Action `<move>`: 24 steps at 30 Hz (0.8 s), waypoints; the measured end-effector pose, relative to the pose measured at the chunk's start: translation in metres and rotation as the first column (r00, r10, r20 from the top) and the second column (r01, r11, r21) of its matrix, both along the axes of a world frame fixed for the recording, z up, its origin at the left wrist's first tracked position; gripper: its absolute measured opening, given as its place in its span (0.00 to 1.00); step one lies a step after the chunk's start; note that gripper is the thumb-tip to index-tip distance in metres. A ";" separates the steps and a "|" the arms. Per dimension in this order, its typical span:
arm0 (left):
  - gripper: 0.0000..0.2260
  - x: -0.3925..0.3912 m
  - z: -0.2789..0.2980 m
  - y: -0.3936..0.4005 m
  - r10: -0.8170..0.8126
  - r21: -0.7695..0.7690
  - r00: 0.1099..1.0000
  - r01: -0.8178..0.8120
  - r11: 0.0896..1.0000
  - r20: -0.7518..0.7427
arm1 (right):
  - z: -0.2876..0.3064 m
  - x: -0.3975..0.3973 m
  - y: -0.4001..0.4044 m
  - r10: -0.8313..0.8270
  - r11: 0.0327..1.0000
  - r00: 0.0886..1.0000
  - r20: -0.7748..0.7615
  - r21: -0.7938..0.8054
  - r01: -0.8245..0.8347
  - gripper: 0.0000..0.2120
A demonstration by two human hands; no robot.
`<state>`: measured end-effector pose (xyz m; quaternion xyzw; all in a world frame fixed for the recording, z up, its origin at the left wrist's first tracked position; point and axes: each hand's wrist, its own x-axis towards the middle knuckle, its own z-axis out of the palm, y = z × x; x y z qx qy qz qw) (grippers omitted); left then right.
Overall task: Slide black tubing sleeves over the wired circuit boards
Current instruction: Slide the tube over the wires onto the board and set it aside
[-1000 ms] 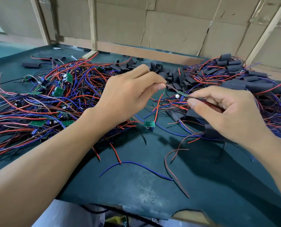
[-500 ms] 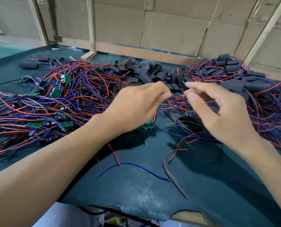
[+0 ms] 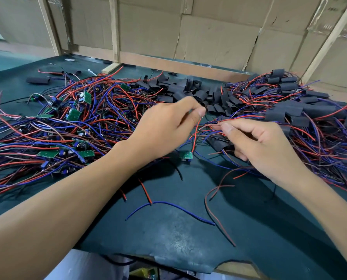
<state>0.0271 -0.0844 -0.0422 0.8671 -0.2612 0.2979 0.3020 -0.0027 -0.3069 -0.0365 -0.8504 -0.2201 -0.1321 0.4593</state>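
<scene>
Both hands lower now, left hand point(image 3: 164, 126) pinching wires point(image 3: 195, 132).

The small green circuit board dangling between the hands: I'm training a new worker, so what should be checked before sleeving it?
1. Small green circuit board hangs free of the wire piles: ok.
2. Left hand has a pinching grip on its red and black wires: ok.
3. Right hand holds wire ends: ok, though which wires, cannot tell.
4. Black tubing sleeve in hand: not ok; one flat black sleeve lies under the right hand.
5. Spare loose black sleeves within view: ok.
6. Sleeve mouth open: cannot tell.
</scene>
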 end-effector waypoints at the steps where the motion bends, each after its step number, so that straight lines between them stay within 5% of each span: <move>1: 0.12 0.008 0.001 0.003 0.059 -0.040 0.998 -0.060 0.997 -0.017 | -0.002 0.000 0.000 -0.010 1.000 1.000 0.028 -0.027 0.011 0.09; 5: 0.09 0.057 0.018 0.010 0.174 -0.031 0.983 -0.176 0.984 -0.066 | -0.006 -0.002 0.002 -0.058 0.981 0.987 0.153 -0.174 0.084 0.10; 8: 0.09 0.096 0.027 0.006 0.064 0.312 0.998 -0.064 0.948 0.013 | -0.007 -0.004 0.003 -0.023 0.969 0.973 0.232 -0.235 0.079 0.09; 11: 0.15 0.128 0.025 0.003 -0.060 0.773 0.994 -0.034 0.633 0.093 | -0.006 -0.005 0.002 0.038 0.960 0.957 0.289 -0.276 0.046 0.09; 15: 0.27 0.161 0.024 -0.004 0.098 0.921 0.995 -0.040 0.388 0.002 | -0.006 -0.005 -0.001 0.064 0.963 0.940 0.335 -0.268 0.030 0.10; 18: 0.22 0.173 0.026 -0.007 0.253 0.929 0.967 -0.065 0.364 -0.031 | -0.004 -0.006 -0.002 0.088 0.964 0.922 0.378 -0.266 0.017 0.10; 24: 0.12 0.173 0.040 -0.008 0.313 0.877 0.945 -0.066 0.477 -0.099 | -0.005 -0.007 0.002 0.134 0.952 0.914 0.383 -0.307 -0.011 0.08</move>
